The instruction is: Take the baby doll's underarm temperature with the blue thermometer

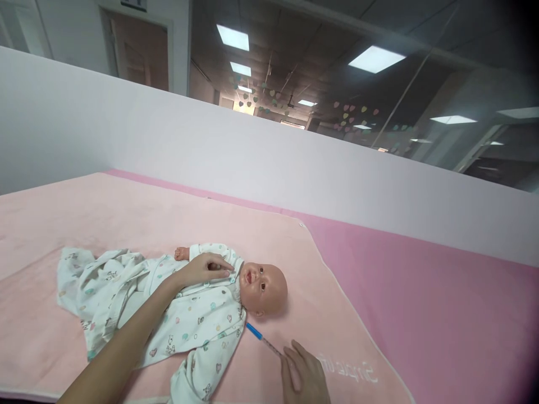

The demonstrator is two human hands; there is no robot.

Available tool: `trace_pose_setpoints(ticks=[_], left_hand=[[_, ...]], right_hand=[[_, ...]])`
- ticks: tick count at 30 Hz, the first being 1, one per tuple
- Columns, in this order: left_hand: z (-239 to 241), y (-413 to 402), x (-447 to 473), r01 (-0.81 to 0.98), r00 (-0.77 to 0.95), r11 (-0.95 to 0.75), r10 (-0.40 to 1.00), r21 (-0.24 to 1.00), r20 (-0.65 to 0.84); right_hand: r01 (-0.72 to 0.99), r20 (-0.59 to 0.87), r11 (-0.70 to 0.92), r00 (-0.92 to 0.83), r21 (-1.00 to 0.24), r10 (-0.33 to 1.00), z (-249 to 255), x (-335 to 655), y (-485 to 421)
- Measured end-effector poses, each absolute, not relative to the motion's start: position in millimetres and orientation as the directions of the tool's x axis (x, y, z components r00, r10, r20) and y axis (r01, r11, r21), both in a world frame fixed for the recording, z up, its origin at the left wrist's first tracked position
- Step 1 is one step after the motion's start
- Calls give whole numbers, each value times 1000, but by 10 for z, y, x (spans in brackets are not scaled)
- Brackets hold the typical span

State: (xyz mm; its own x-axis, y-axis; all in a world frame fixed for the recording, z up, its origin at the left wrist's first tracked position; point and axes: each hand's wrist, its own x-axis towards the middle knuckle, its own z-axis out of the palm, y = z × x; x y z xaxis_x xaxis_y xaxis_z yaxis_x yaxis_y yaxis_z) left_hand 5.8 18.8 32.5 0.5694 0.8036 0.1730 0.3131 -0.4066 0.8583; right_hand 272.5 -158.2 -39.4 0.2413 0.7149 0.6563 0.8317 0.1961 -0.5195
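A baby doll with a bald head lies on its back, its head towards the right. It wears a white printed shirt with small buttons down the front. My left hand rests on the doll's chest, thumb and fingertips brought together at the shirt's collar edge. In my right hand, a thin thermometer-like stick with a blue end is held between thumb and fingers. Its blue end points at the doll's shoulder, just below the head. The stick's exact kind is unclear.
Under the doll spreads a peach blanket with white lettering at lower right. A pink surface shows beyond the blanket's edge. Along the back runs a low white wall with glass above it.
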Motion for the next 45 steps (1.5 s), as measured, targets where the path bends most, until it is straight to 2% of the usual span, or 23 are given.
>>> trace_pose_setpoints(ticks=[3,6,9,15,18,24,30,38,45], left_hand=[[350,133,129,308,588,-396,794,865,154],[354,93,195,424,527,-413,836,806,151],[340,99,209,457,510,-425,845,781,161],[370,123,117,185,610,-305,781,934,134],[403,110,61,139,655,-202,753,969,63],[398,120,-9,162,706,-150,708,975,-8],[363,137,-25,148,693,-86,719,985,-41],[394,131,-34,191,676,-168,737,967,-6],[353,123,-134,232,704,-260,710,937,22]], right_hand=[[787,623,318,106,-529,775,-128,2217,-1410],[748,564,371,5,-550,826,97,1749,-1151],[725,529,338,42,-600,848,159,1514,-901],[558,518,325,228,-763,825,48,1426,-810],[509,524,341,275,-790,806,-1,1398,-836],[538,614,408,283,-738,737,-49,1399,-807],[572,596,394,217,-720,773,-36,1401,-809],[647,625,418,118,-638,771,-46,1437,-758],[747,679,470,-33,-471,733,-56,1467,-652]])
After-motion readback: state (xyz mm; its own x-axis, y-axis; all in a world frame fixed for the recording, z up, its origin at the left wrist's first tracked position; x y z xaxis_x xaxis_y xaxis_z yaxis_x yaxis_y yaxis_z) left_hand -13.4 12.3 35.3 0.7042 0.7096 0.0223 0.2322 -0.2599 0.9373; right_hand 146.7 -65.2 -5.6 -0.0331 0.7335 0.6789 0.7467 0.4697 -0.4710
